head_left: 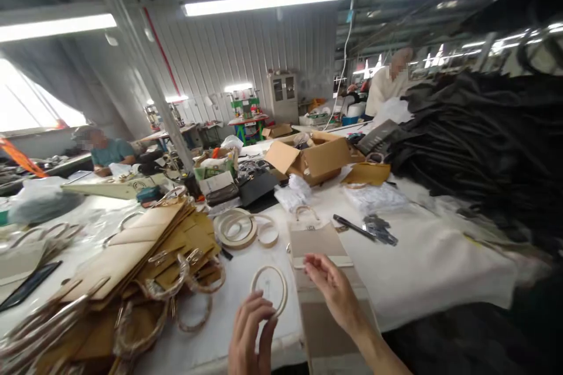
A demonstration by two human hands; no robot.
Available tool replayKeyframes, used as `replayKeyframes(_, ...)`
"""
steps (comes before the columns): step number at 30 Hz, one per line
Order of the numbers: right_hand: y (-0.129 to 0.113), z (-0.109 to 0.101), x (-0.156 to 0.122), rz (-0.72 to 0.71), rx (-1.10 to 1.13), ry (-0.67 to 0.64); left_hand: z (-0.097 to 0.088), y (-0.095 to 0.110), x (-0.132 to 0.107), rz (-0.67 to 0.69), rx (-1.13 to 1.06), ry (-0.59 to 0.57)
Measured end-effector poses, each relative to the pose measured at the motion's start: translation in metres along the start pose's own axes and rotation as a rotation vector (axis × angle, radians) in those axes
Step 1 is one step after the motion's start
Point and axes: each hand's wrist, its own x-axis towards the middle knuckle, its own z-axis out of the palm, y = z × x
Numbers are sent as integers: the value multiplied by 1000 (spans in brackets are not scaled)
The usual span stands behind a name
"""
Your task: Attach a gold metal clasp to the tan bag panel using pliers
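No readable writing or brand anywhere. Left hand pinches one cream ring handle by lower edge, ring upright above white surface. Right hand open, fingers spread, resting on one beige bag, at 3 o'clock of ring. Tape rolls at 12 o'clock

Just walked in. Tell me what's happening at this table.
A person at a white-covered table holds a pale ring handle upright in the left hand. The right hand rests on a flat beige bag piece lying in front of them. To the left sits a pile of tan bags with ring handles; rolls of tape lie behind the ring. An open cardboard box and a heap of black material are farther back. Other people work at tables beyond.
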Motion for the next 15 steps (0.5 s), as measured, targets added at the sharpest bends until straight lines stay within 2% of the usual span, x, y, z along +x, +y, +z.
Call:
replayKeyframes(4, -25, 13, -15, 104, 149, -128, -8, 10, 1, 65, -8, -54)
replayKeyframes(8, -36, 22, -25, 243, 355, -242, -18, 13, -7, 138, 59, -73)
replayKeyframes(11, -40, 27, -31, 280, 391, -338, -21, 17, -15, 172, 128, -62)
replayKeyframes(15, -41, 35, -38, 274, 337, -303, -23, 27, -21, 151, 141, 16)
